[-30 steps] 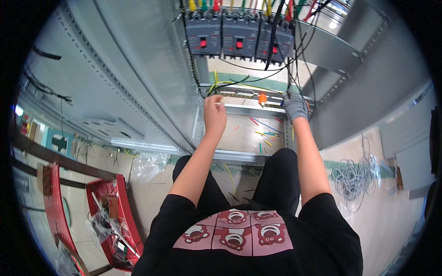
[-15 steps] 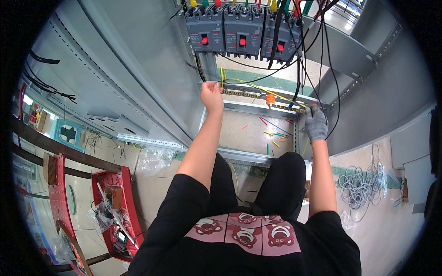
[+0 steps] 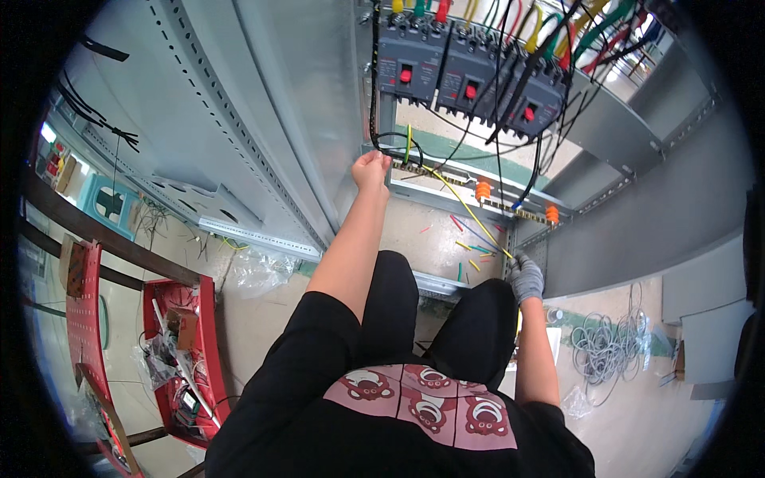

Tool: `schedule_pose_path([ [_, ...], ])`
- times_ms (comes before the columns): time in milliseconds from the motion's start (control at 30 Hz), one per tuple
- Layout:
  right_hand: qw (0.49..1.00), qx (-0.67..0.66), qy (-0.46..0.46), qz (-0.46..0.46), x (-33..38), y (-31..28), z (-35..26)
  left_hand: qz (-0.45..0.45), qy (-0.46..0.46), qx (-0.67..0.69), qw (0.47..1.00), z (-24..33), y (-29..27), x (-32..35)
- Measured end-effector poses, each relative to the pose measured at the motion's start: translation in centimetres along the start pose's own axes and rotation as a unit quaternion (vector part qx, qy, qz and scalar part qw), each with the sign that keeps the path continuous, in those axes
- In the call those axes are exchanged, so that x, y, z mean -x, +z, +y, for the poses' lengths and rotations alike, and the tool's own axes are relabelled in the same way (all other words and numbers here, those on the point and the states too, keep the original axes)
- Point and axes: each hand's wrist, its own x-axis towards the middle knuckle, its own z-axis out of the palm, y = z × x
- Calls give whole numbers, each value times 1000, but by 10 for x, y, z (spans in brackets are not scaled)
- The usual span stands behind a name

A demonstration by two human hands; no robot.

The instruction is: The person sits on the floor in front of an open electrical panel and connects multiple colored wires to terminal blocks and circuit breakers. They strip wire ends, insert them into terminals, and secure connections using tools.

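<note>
My bare left hand is closed in a pinch at the left end of the cabinet's lower rail, its fingertips on a black wire that loops there. My right hand, in a grey glove, is closed around a yellow-green wire near my right knee. That wire runs taut and slanting from the brass-coloured terminal bar toward the glove. Orange insulators hold the bar. Above it sits a row of three dark circuit breakers with red toggles.
Black wires hang in front of the breakers. Grey cabinet panels stand on both sides. Coloured sleeve pieces lie on the floor inside the frame. A red tool tray is at left, and coiled grey cable lies at right.
My right hand has drawn toward me and slightly left, pulling the yellow-green wire straighter. The left hand stays by the rail's left end. The view has shifted, putting the breakers farther right.
</note>
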Motion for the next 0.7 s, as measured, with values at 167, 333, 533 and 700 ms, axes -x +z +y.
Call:
schedule_pose_path([
  [167, 1000, 17, 5, -20, -6, 13, 1, 12, -30, 43, 999, -5, 18, 5],
  [333, 999, 29, 17, -34, -8, 37, 17, -49, 27, -157, 986, 10, 14, 7],
  [533, 999, -3, -24, -40, -14, 58, 16, -66, 62, -186, 978, 17, 15, 5],
  [700, 992, -42, 6, -118, -19, 36, 12, -51, 35, -76, 995, 13, 6, 19],
])
